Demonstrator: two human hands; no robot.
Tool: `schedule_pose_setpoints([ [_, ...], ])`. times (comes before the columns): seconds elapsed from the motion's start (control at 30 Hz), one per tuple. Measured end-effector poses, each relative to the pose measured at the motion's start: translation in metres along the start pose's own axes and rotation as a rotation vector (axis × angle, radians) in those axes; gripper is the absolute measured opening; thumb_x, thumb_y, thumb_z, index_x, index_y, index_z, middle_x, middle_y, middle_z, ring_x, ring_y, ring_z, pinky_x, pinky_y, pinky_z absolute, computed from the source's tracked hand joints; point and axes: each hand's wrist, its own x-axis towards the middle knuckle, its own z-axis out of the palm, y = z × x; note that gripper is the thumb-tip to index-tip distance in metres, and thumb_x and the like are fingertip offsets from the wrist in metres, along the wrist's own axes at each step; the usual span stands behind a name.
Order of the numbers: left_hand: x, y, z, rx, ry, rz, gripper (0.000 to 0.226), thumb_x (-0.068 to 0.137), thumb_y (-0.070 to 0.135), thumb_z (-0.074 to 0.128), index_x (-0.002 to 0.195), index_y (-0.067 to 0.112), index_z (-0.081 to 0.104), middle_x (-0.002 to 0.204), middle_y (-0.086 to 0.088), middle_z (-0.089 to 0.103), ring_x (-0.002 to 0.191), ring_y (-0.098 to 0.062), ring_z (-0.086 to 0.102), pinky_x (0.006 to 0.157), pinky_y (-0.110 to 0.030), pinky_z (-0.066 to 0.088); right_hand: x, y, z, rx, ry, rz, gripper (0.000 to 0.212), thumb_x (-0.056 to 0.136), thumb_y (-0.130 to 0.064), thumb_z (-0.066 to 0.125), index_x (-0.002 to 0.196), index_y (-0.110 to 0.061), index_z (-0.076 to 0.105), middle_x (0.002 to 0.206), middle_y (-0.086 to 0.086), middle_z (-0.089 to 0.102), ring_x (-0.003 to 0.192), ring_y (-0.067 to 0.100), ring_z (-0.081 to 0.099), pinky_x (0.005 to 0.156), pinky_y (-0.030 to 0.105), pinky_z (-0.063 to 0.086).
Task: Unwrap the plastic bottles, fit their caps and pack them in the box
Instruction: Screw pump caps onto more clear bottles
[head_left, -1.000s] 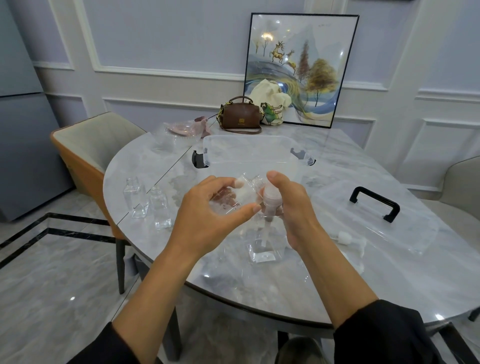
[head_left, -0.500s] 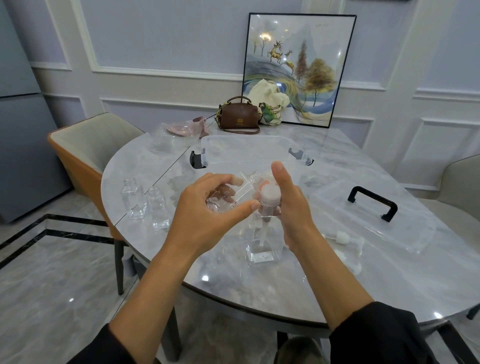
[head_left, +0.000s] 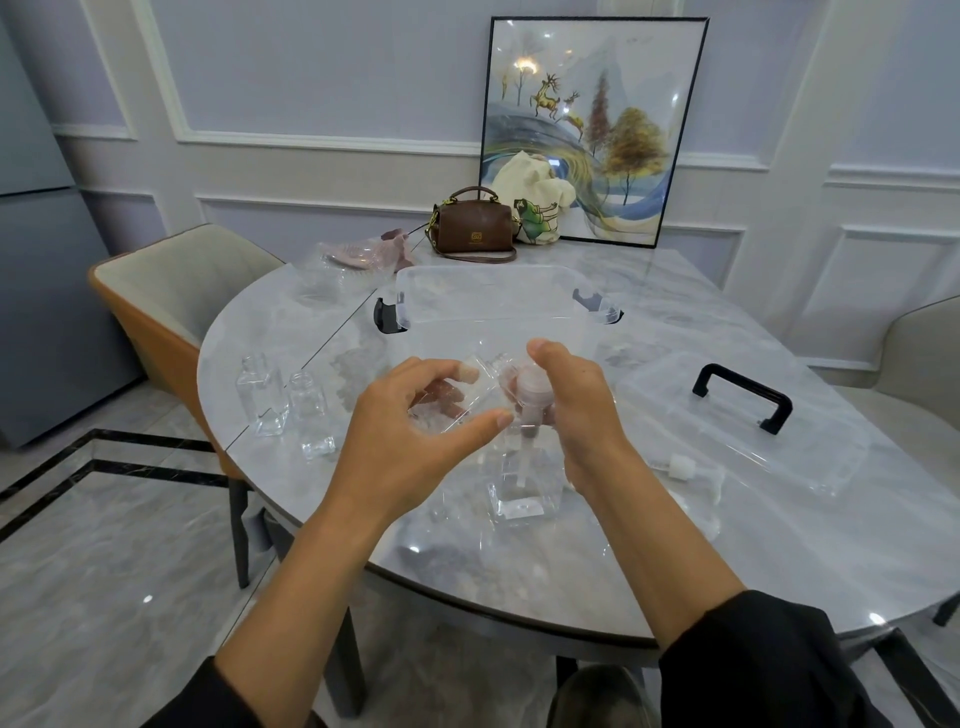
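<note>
My left hand (head_left: 415, 421) grips a clear plastic bottle (head_left: 467, 389) still in its thin wrapper, held tilted above the table. My right hand (head_left: 576, 410) grips a white pump cap (head_left: 530, 392) whose tube hangs down; the cap sits close to the held bottle's neck. A clear square bottle (head_left: 519, 493) stands on the table right under the tube. Two more uncapped clear bottles (head_left: 260, 395) (head_left: 311, 415) stand at the left. Behind my hands sits the open clear box (head_left: 493, 291).
The box's clear lid with a black handle (head_left: 743, 395) lies at the right, and a wrapped pump cap (head_left: 680, 467) lies near it. A brown handbag (head_left: 475, 228), a cloth bag, loose wrappers (head_left: 353, 260) and a framed picture stand at the back. Chairs flank the round marble table (head_left: 779, 545).
Both hands have stayed close together above the standing bottle. The right hand with the pump cap has shifted only slightly against the wrapped bottle.
</note>
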Motion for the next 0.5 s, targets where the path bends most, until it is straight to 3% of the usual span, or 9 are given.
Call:
schedule_pose_setpoints([
  [0.1, 0.0007, 0.0030, -0.0006, -0.009, 0.004, -0.001, 0.045, 0.068, 0.052, 0.087, 0.105, 0.029, 0.076, 0.096, 0.007, 0.072, 0.088, -0.010, 0.071, 0.081, -0.023, 0.058, 0.0010, 0.0003, 0.0008, -0.009, 0.010, 0.033, 0.048, 0.102, -0.041, 0.050, 0.069, -0.013, 0.072, 0.068, 0.006, 0.067, 0.058, 0.016, 0.059, 0.052, 0.023, 0.049],
  [0.2, 0.0029, 0.0086, -0.0021, -0.006, 0.008, 0.027, 0.046, 0.068, 0.053, 0.086, 0.106, 0.029, 0.075, 0.096, 0.009, 0.072, 0.088, -0.010, 0.071, 0.081, -0.023, 0.059, 0.0033, 0.0038, -0.0015, -0.033, 0.018, 0.065, 0.062, 0.086, -0.068, 0.049, 0.073, -0.014, 0.075, 0.079, 0.013, 0.072, 0.073, 0.022, 0.063, 0.072, 0.034, 0.050],
  [0.33, 0.0067, 0.0102, -0.0055, 0.036, -0.006, 0.048, 0.049, 0.069, 0.055, 0.086, 0.109, 0.029, 0.075, 0.099, 0.010, 0.072, 0.090, -0.008, 0.070, 0.081, -0.021, 0.058, 0.0037, 0.0057, -0.0023, -0.016, -0.001, 0.071, 0.077, 0.080, -0.077, 0.046, 0.086, -0.006, 0.076, 0.097, 0.021, 0.075, 0.082, 0.020, 0.070, 0.090, 0.043, 0.052],
  [0.4, 0.0069, 0.0090, -0.0059, 0.038, -0.009, 0.044, 0.048, 0.070, 0.053, 0.087, 0.109, 0.028, 0.075, 0.099, 0.009, 0.072, 0.090, -0.008, 0.071, 0.081, -0.021, 0.058, 0.0050, 0.0058, -0.0026, -0.015, -0.005, 0.071, 0.073, 0.080, -0.075, 0.048, 0.084, -0.008, 0.077, 0.093, 0.018, 0.077, 0.081, 0.020, 0.070, 0.088, 0.042, 0.052],
  [0.5, 0.0059, 0.0058, -0.0045, 0.054, -0.013, 0.036, 0.049, 0.069, 0.055, 0.087, 0.109, 0.028, 0.075, 0.100, 0.010, 0.072, 0.092, -0.008, 0.070, 0.083, -0.023, 0.059, 0.0067, 0.0069, -0.0041, -0.015, -0.015, 0.035, 0.055, 0.091, -0.059, 0.052, 0.072, -0.013, 0.076, 0.074, 0.011, 0.072, 0.066, 0.019, 0.063, 0.070, 0.035, 0.051],
])
